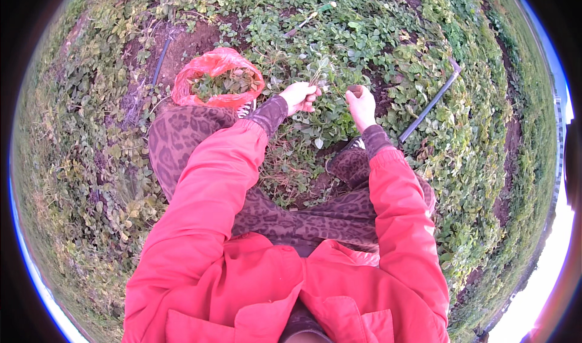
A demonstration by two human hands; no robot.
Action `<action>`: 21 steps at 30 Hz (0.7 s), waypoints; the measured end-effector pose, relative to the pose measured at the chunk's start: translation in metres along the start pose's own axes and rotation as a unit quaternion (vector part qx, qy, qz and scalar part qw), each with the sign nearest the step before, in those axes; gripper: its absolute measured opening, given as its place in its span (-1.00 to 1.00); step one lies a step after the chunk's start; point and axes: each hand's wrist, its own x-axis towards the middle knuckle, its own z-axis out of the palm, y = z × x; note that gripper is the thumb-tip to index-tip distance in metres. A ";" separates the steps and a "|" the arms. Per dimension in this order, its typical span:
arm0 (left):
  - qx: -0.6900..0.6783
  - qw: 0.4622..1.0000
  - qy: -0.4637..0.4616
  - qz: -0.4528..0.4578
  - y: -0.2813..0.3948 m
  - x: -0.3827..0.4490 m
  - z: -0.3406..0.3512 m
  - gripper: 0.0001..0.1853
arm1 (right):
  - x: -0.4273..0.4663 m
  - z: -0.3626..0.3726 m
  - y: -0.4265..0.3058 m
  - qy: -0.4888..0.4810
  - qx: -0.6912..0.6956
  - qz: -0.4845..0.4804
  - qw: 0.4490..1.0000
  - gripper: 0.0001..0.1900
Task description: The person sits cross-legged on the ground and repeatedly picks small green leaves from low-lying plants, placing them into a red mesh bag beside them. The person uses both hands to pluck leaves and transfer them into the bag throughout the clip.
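Note:
My left hand (pixel 301 97) is closed around a small bunch of leafy stems (pixel 317 75), whose leaves point up and away from me. To its right, my right hand (pixel 361 104) is raised over the green plants with its thumb and forefinger close together; a thin stem seems to lie near the fingertips, but whether they grip it is too small to tell. Left of my left hand, a red plastic bag (pixel 182 86) stands wide open and holds picked green leaves (pixel 225 83). Low leafy plants (pixel 327 115) cover the ground below both hands.
A long-handled tool with a dark shaft (pixel 427 109) lies on the plants at the right. A tool with a green and yellow handle (pixel 325 7) lies farther ahead. A dark rod (pixel 161 61) rests on bare soil beyond the bag. My shoes flank the plants before me.

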 end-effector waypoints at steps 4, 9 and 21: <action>-0.030 0.999 -0.030 0.030 0.003 -0.016 0.014 -0.78 | -0.014 0.001 -0.033 -0.074 0.129 0.052 0.988 -0.66; -0.001 0.997 -0.006 0.078 0.002 -0.031 0.028 -0.81 | -0.035 0.011 -0.057 -0.107 0.072 0.027 0.991 -0.71; -0.205 0.968 -0.068 0.124 -0.005 -0.069 0.057 -0.74 | -0.084 0.024 -0.064 0.009 -0.049 -0.148 0.988 -0.81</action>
